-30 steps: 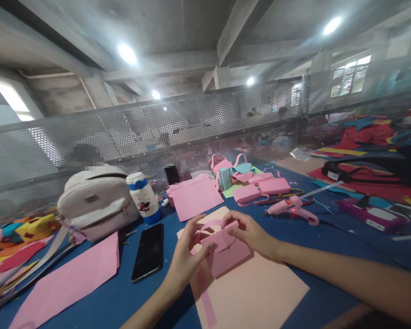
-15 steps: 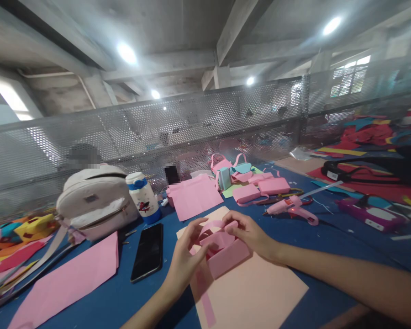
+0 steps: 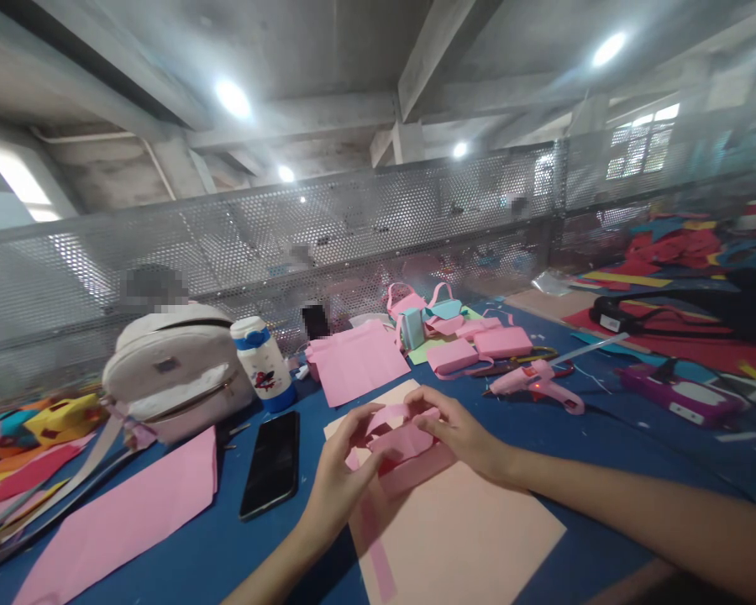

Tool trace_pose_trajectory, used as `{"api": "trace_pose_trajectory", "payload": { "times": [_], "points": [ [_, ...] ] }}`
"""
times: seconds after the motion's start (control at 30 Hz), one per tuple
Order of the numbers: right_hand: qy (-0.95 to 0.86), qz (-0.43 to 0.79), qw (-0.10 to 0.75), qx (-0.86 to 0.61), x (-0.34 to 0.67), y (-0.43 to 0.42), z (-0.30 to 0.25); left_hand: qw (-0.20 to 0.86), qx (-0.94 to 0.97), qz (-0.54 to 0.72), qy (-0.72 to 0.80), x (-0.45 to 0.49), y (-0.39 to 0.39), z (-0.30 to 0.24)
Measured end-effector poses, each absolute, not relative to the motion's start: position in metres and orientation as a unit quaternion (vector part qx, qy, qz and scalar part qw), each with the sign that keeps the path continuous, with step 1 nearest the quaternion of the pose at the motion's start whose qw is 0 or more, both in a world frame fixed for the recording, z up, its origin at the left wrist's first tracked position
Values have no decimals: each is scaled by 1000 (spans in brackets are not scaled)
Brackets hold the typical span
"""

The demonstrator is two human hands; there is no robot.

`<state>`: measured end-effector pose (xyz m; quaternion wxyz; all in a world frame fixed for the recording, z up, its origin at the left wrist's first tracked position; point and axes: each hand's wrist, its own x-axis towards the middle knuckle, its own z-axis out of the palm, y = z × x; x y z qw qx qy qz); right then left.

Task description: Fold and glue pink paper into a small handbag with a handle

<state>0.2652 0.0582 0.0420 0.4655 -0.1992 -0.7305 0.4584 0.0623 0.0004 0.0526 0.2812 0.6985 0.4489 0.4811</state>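
Both my hands grip a small pink paper bag (image 3: 409, 454) with a thin loop handle, just above a peach sheet (image 3: 459, 529) on the blue table (image 3: 611, 454). My left hand (image 3: 340, 475) pinches the bag's left side with curled fingers. On the bag's right top edge, my right hand (image 3: 457, 428) is closed, fingertips pressing the flap. A pink paper strip (image 3: 375, 538) lies on the sheet below the bag.
A black phone (image 3: 270, 462) lies left of my hands, beside a large pink sheet (image 3: 126, 521). Behind stand a white backpack (image 3: 170, 370), a white bottle (image 3: 261, 361), another pink sheet (image 3: 356, 361), finished paper bags (image 3: 472, 340) and a pink glue gun (image 3: 535, 382). Perforated metal fencing (image 3: 353, 227) closes the table's far side.
The pink bag has been pressed flatter and lower onto the peach sheet. Both hands stay on it, fingers shifted slightly toward its top.
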Motion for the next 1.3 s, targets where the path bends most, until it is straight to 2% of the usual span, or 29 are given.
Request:
{"api": "trace_pose_trajectory", "payload": {
  "times": [0.3,0.57,0.7,1.1,1.3],
  "points": [
    [-729,479,448,-196,265,61,39,367,702,446,417,64,2,48],
    [-714,518,435,-181,267,61,41,552,693,331,324,50,11,43],
    [-713,547,417,-137,268,62,40,545,720,305,303,42,17,39],
    [-666,625,395,-98,268,65,41,634,634,325,301,51,12,41],
    [-623,676,384,-87,267,68,39,620,645,329,302,51,12,41]
  ]
}}
